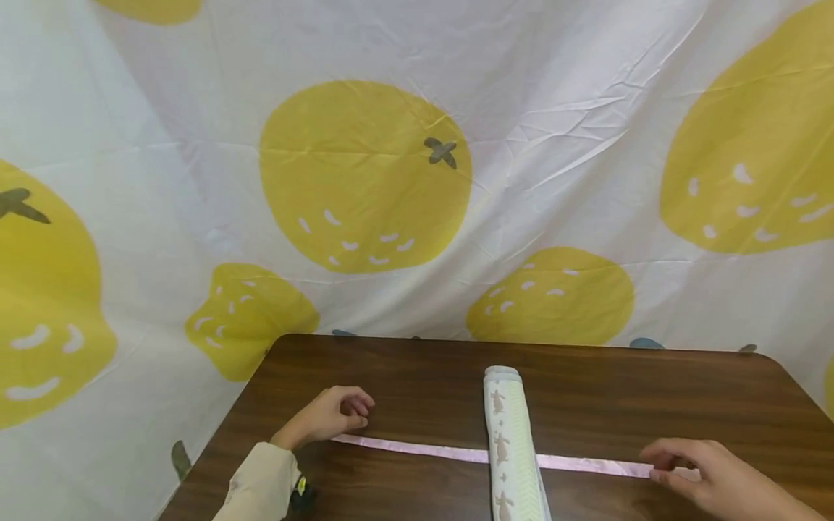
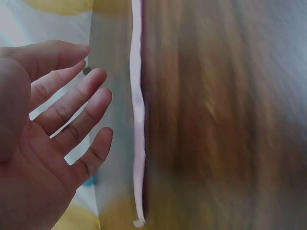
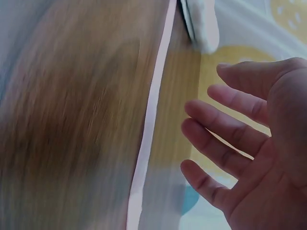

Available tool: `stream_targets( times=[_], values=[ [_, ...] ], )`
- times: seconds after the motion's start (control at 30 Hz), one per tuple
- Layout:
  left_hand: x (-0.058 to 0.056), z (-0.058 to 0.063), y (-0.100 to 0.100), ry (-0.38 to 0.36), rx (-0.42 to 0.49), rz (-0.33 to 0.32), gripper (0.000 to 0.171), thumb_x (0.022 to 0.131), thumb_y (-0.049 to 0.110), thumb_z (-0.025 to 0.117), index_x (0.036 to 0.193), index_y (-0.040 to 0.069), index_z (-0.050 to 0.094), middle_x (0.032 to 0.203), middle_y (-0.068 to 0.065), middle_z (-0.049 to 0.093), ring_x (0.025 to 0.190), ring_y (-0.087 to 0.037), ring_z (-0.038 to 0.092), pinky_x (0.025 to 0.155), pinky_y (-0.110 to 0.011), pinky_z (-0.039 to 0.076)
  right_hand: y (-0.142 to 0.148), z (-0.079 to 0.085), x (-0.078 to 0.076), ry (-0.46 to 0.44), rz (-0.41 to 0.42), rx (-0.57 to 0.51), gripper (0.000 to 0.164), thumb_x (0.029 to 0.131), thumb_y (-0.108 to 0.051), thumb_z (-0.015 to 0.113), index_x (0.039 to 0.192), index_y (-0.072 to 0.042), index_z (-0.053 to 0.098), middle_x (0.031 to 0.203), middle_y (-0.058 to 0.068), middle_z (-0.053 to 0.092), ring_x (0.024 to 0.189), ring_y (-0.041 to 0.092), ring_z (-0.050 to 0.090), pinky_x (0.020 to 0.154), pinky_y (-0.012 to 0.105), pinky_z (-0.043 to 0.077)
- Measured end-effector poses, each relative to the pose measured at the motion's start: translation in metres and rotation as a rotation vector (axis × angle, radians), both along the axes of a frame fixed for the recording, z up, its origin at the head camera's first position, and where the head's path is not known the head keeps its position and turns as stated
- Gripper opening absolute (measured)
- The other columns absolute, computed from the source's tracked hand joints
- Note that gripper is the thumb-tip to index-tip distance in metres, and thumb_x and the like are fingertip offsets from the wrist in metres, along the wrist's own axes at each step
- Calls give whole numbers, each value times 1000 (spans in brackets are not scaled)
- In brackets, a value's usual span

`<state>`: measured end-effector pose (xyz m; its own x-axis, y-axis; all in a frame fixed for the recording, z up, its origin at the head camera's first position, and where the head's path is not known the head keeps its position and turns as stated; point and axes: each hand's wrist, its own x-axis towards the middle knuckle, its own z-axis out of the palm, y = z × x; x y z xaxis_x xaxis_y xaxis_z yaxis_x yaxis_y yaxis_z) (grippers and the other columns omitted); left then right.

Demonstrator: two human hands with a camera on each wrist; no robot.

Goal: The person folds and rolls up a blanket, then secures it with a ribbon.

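Observation:
A pale pink ribbon lies stretched from left to right on the wooden table. Across its middle rests a long rolled cloth, white and pale green with small brown printed figures; the ribbon passes beneath it. My left hand hovers by the ribbon's left end, fingers loosely bent and holding nothing. In the left wrist view a gap separates those fingers from the ribbon. Near the right end is my right hand, its relaxed fingers apart from the ribbon in the right wrist view.
The dark brown table has rounded far corners. Behind it and to its left hangs a white curtain printed with big yellow fruit. A small dark object with a yellow spot shows beside the left sleeve.

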<state>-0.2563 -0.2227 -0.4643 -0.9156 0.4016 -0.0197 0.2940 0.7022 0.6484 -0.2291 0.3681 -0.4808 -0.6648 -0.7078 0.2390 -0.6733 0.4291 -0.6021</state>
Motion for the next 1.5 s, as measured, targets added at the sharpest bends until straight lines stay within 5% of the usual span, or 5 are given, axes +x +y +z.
stream_targets(
  times=[0.1,0.3,0.7,1.17,1.5],
  values=[
    [3,-3,-10,-10,8,16,20,86,10,74,105,8,69,90,2,69,85,-13,63,75,-27,48,13,0,-2,-143,-82,59,15,95,-4,62,109,-1,67,96,-14,68,83,-5,58,60,23,49],
    [9,-10,-22,-58,43,33,18,83,11,78,97,9,67,90,0,68,80,-11,60,72,-25,48,36,-10,-7,-137,-258,191,17,94,-19,68,107,-9,69,98,-16,65,87,-12,51,65,21,48],
    [11,-23,-22,-101,96,61,23,80,15,82,97,8,68,85,0,63,79,-10,55,74,-23,44,68,-40,-17,-130,-274,120,12,91,-7,68,102,-1,65,84,-19,51,71,-6,39,56,22,36],
    [16,-18,-19,-136,118,34,15,84,2,74,98,7,72,81,-1,66,76,-9,55,72,-24,43,66,-50,-16,-18,-168,-17,28,84,7,69,86,-19,61,78,-19,54,68,-2,42,53,23,31],
    [17,-13,-19,-143,47,12,16,89,3,65,97,11,76,86,3,70,83,-10,57,76,-26,44,65,-42,-19,-167,-130,24,16,93,2,61,88,-11,54,82,-16,52,73,-2,44,57,23,34]
  ],
)
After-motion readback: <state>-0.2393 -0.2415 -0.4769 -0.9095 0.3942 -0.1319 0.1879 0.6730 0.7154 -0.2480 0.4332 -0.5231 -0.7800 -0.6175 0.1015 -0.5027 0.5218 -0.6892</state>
